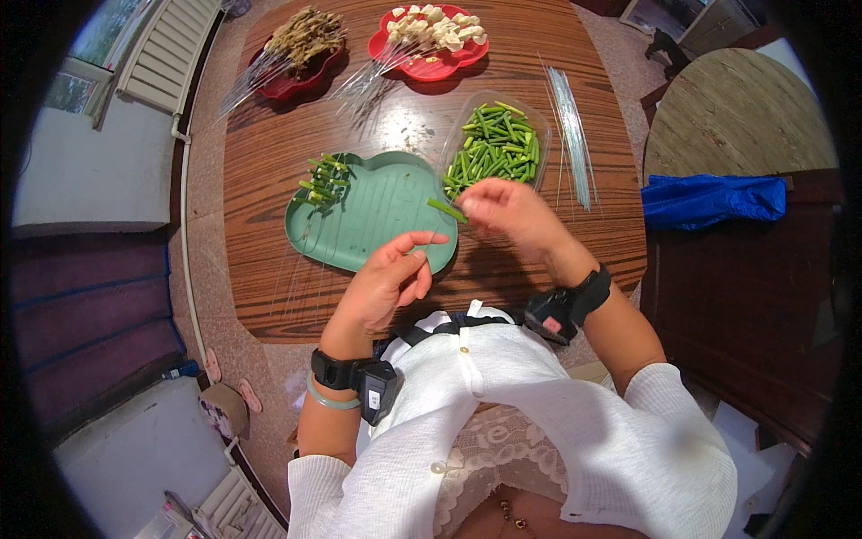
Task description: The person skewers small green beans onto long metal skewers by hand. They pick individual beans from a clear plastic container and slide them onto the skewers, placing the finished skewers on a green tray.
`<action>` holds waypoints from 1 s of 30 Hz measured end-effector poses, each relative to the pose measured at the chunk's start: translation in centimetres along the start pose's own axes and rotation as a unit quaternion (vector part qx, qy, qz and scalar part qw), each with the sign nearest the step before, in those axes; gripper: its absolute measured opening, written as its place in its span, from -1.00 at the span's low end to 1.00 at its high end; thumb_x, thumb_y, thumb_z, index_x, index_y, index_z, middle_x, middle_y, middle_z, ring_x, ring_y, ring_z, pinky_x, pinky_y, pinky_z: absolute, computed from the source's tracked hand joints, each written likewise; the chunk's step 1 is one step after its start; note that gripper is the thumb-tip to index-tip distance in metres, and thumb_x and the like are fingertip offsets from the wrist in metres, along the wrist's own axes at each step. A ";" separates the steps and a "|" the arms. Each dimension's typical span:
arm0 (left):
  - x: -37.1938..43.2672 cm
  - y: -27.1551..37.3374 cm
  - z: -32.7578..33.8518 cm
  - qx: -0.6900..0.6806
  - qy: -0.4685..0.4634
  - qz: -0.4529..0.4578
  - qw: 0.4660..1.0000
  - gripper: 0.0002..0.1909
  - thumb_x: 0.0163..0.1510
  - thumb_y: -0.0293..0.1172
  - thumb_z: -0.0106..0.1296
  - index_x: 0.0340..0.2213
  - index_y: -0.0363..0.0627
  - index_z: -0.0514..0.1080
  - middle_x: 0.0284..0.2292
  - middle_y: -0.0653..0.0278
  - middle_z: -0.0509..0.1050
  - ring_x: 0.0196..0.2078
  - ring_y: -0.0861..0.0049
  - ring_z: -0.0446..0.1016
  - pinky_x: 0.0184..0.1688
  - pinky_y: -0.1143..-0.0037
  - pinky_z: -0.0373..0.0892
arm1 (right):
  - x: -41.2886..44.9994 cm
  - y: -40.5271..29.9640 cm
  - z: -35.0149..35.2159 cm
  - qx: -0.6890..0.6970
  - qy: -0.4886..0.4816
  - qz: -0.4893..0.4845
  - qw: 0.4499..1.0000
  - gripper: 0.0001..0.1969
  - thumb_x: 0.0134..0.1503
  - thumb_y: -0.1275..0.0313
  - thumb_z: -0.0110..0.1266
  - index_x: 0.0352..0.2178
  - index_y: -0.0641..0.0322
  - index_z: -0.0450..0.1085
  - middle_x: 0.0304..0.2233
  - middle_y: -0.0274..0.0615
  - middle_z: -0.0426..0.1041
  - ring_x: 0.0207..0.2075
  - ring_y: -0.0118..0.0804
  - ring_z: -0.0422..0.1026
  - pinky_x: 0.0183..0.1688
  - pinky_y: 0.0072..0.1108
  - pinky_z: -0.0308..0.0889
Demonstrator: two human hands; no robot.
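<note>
My right hand (502,210) pinches a short piece of green stem (446,209), likely garlic scape, over the right rim of a green tray (377,236). Below and to the left, my left hand (397,273) has its thumb and fingers closed on a thin skewer, only faintly visible, that runs up toward the green piece. Skewers threaded with green stem pieces (324,180) rest on the tray's left side, their bare ends sticking out over the table. Just beyond my right hand, a clear plastic container (544,135) holds many cut green pieces (498,145).
Bare metal skewers (571,138) lie right of the container. At the far side, one red plate (438,67) bears skewered whitish chunks (438,28); a darker red plate (289,86) bears skewered brown food (306,40). All stand on a wood-grain table (262,202).
</note>
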State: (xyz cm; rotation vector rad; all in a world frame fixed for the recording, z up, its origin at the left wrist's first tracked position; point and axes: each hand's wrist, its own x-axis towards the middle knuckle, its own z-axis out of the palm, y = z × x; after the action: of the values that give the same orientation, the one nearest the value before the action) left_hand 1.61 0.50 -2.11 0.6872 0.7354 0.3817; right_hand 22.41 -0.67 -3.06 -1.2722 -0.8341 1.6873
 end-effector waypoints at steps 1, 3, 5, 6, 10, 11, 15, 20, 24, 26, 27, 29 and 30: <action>-0.1 0.1 0.0 0.000 -0.001 0.000 1.000 -0.73 0.05 -0.48 -0.31 -0.19 -0.31 0.20 -0.73 0.37 0.26 -0.81 0.83 -0.01 -0.74 0.80 -0.05 | 0.3 -0.5 -1.1 -0.047 0.034 -0.007 0.998 -0.79 -0.06 0.37 0.05 -0.42 0.30 0.35 -0.53 -0.39 0.35 -0.52 -0.60 0.28 -0.45 -0.75 0.21; -0.2 0.3 -0.1 -0.002 -0.005 -0.003 1.000 -0.72 0.05 -0.49 -0.30 -0.18 -0.31 0.19 -0.71 0.36 0.26 -0.80 0.84 0.00 -0.74 0.80 -0.05 | 2.4 1.1 -4.7 -0.199 0.136 -0.106 0.965 -0.78 -0.06 0.35 0.02 -0.46 0.34 0.37 -0.56 -0.32 0.39 -0.53 -0.54 0.31 -0.45 -0.69 0.23; -0.2 0.3 -0.2 -0.009 0.001 0.001 1.000 -0.73 0.04 -0.49 -0.29 -0.18 -0.31 0.20 -0.70 0.35 0.27 -0.80 0.84 0.00 -0.74 0.81 -0.05 | 3.2 1.7 -7.5 -0.341 0.198 -0.147 0.907 -0.80 -0.09 0.37 0.01 -0.48 0.32 0.38 -0.53 -0.19 0.42 -0.52 -0.38 0.38 -0.44 -0.62 0.26; -0.3 0.2 -0.4 -0.019 0.010 0.004 1.000 -0.73 0.04 -0.50 -0.29 -0.19 -0.31 0.20 -0.68 0.34 0.28 -0.79 0.85 0.01 -0.74 0.81 -0.04 | 3.5 1.6 -7.5 -0.342 0.196 -0.148 0.907 -0.80 -0.09 0.37 0.01 -0.48 0.32 0.38 -0.53 -0.19 0.42 -0.52 -0.38 0.38 -0.44 -0.62 0.26; -0.4 0.0 -0.6 -0.014 0.028 0.009 0.999 -0.74 0.03 -0.51 -0.27 -0.20 -0.31 0.22 -0.65 0.32 0.30 -0.78 0.85 0.02 -0.73 0.81 -0.04 | 4.3 1.7 -7.0 -0.476 0.206 -0.163 0.840 -0.82 -0.14 0.38 0.01 -0.50 0.26 0.39 -0.48 -0.09 0.39 -0.45 -0.13 0.37 -0.40 -0.48 0.26; -0.3 0.0 -0.6 -0.012 0.022 0.009 1.000 -0.74 0.03 -0.51 -0.27 -0.21 -0.31 0.23 -0.64 0.32 0.31 -0.78 0.85 0.02 -0.73 0.81 -0.04 | 4.6 1.8 -6.6 -0.510 0.215 -0.165 0.816 -0.82 -0.15 0.37 0.01 -0.50 0.25 0.39 -0.47 -0.09 0.38 -0.43 -0.08 0.36 -0.38 -0.43 0.26; -0.6 0.1 -0.7 -0.001 0.018 0.005 1.000 -0.75 0.03 -0.51 -0.27 -0.23 -0.31 0.24 -0.64 0.32 0.31 -0.78 0.85 0.03 -0.74 0.82 -0.04 | 5.4 1.7 -5.2 -0.585 0.249 -0.170 0.753 -0.76 -0.22 0.30 0.09 -0.56 0.28 0.38 -0.51 -0.04 0.34 -0.44 -0.07 0.34 -0.38 -0.39 0.25; -0.8 0.0 -0.9 0.013 0.028 0.005 1.000 -0.76 0.04 -0.48 -0.26 -0.24 -0.30 0.26 -0.66 0.34 0.31 -0.77 0.86 0.02 -0.74 0.81 -0.06 | 6.4 2.0 -5.3 -0.591 0.245 -0.135 0.757 -0.75 -0.26 0.30 0.12 -0.60 0.29 0.36 -0.52 -0.04 0.33 -0.45 -0.07 0.33 -0.40 -0.38 0.25; -0.7 -0.2 -0.8 0.015 0.028 0.004 0.999 -0.76 0.04 -0.46 -0.26 -0.25 -0.29 0.26 -0.67 0.35 0.30 -0.78 0.85 0.01 -0.74 0.81 -0.07 | 7.1 3.2 -7.3 -0.397 0.275 -0.123 0.867 -0.82 -0.21 0.37 0.05 -0.59 0.29 0.37 -0.58 -0.13 0.38 -0.51 -0.26 0.37 -0.44 -0.52 0.26; -0.6 -0.3 -0.7 0.014 0.026 0.002 1.000 -0.76 0.05 -0.46 -0.26 -0.25 -0.29 0.27 -0.67 0.35 0.30 -0.78 0.85 0.01 -0.74 0.81 -0.07 | 7.1 3.5 -8.6 -0.263 0.288 -0.132 0.911 -0.83 -0.17 0.39 0.01 -0.58 0.31 0.36 -0.62 -0.21 0.41 -0.56 -0.43 0.37 -0.48 -0.63 0.25; -0.6 -0.3 -0.7 0.015 0.025 0.000 1.000 -0.77 0.05 -0.45 -0.26 -0.25 -0.29 0.27 -0.68 0.35 0.30 -0.78 0.85 0.01 -0.74 0.81 -0.07 | 6.9 3.4 -8.4 -0.263 0.287 -0.131 0.912 -0.83 -0.17 0.39 0.01 -0.58 0.31 0.36 -0.62 -0.21 0.41 -0.56 -0.43 0.37 -0.48 -0.63 0.25; -0.6 -0.4 -0.7 0.014 0.027 -0.006 1.000 -0.77 0.05 -0.45 -0.26 -0.25 -0.29 0.27 -0.68 0.35 0.30 -0.78 0.85 0.01 -0.74 0.81 -0.07 | 6.4 3.1 -8.1 -0.328 0.275 -0.164 0.889 -0.83 -0.16 0.39 0.01 -0.57 0.31 0.37 -0.61 -0.18 0.41 -0.55 -0.39 0.38 -0.48 -0.61 0.26; -0.5 -0.3 -0.7 0.015 0.028 -0.012 0.999 -0.77 0.05 -0.45 -0.26 -0.25 -0.29 0.27 -0.69 0.36 0.29 -0.78 0.85 0.01 -0.74 0.81 -0.08 | 6.2 3.0 -7.7 -0.374 0.277 -0.158 0.871 -0.83 -0.18 0.37 0.02 -0.57 0.29 0.37 -0.60 -0.14 0.40 -0.54 -0.28 0.38 -0.46 -0.55 0.27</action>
State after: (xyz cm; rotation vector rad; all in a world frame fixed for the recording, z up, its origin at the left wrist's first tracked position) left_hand 0.80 0.31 -2.45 0.6980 0.8026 0.3692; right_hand 28.37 3.85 -10.25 -1.8782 -1.2928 0.6513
